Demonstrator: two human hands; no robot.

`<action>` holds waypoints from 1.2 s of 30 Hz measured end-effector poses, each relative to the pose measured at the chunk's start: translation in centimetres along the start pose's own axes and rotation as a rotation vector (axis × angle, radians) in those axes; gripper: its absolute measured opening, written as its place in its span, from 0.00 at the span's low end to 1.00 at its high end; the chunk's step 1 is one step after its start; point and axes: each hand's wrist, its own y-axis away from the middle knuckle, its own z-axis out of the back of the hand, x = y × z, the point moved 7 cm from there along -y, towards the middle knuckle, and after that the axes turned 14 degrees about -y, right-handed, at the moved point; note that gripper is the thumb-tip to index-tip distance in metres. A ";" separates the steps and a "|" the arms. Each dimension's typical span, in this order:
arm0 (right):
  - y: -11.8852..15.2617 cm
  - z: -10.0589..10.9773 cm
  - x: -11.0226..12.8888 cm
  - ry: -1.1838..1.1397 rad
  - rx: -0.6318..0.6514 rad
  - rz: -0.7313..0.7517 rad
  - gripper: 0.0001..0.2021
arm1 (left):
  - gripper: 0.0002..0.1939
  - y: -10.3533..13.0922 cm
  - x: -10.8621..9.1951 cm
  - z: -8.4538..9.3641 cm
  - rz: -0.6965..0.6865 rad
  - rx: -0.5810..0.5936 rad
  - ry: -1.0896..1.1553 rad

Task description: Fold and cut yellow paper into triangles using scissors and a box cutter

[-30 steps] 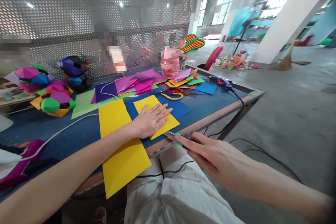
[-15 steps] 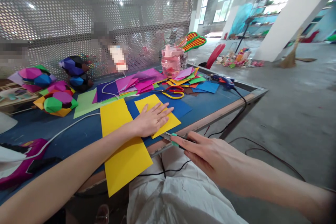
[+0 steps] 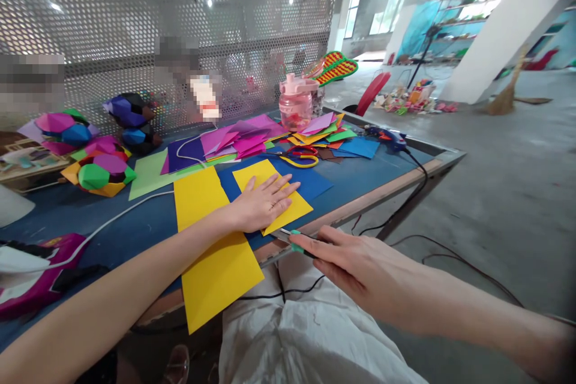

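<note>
My left hand [image 3: 264,201] lies flat, fingers spread, on a small yellow paper sheet [image 3: 294,211]. Beneath that sheet is a blue paper sheet [image 3: 317,185] on the table. A larger yellow sheet [image 3: 220,276] passes under my left forearm and hangs past the table's front edge. My right hand [image 3: 351,258] is closed around a utility knife [image 3: 297,242] with a green part near its metal blade. The blade's tip is by the small yellow sheet's near edge; whether it touches the paper I cannot tell.
Behind my left hand lie scissors [image 3: 299,159] and a pile of coloured paper [image 3: 243,135]. A pink bottle [image 3: 296,105] stands at the back. On the right is a glue gun [image 3: 387,137] with a cord. Folded paper shapes [image 3: 101,174] sit left, above a magenta object [image 3: 67,264].
The knife has shifted slightly left with my right hand. My left hand stays on the yellow sheet. The whole view has moved a little.
</note>
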 end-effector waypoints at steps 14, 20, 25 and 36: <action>0.2 -0.6 0.5 0.013 0.058 0.013 0.25 | 0.28 0.0 0.0 -0.1 -0.001 0.013 0.004; 1.6 0.0 1.7 0.064 0.028 0.057 0.25 | 0.28 0.0 0.2 -0.1 -0.011 0.019 0.017; 2.4 3.8 1.2 0.168 -0.149 0.086 0.24 | 0.29 0.0 1.4 -0.1 0.002 -0.035 0.007; -3.7 7.9 -7.9 0.535 -0.444 -0.242 0.24 | 0.38 2.7 2.7 3.1 0.417 -0.244 -0.040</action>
